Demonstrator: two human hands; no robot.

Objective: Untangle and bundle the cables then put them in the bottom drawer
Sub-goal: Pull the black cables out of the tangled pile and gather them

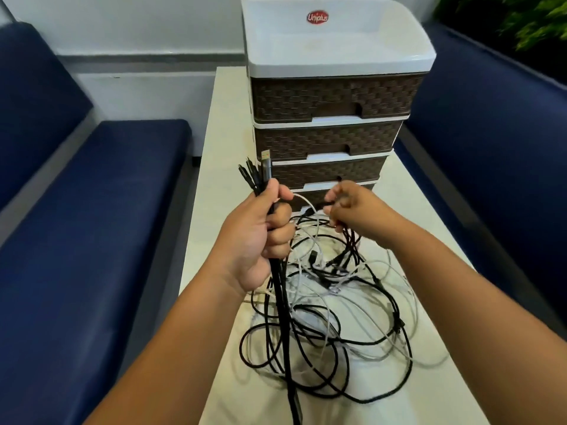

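- Black cords gathered into a straight bunch [277, 280] are being gripped by the left hand [260, 237], fingers curling tightly round them, plug ends [256, 173] sticking up above the fist.
- Right hand [352, 210] is pinching a dark cable strand [349, 240] with bent fingertips, lifting it from the pile.
- Tangled black and white cables [337, 317] are lying on the cream table [414, 210], just before the brown woven-pattern plastic drawer unit [331, 102]; its bottom drawer [310, 196] is sitting behind the hands.
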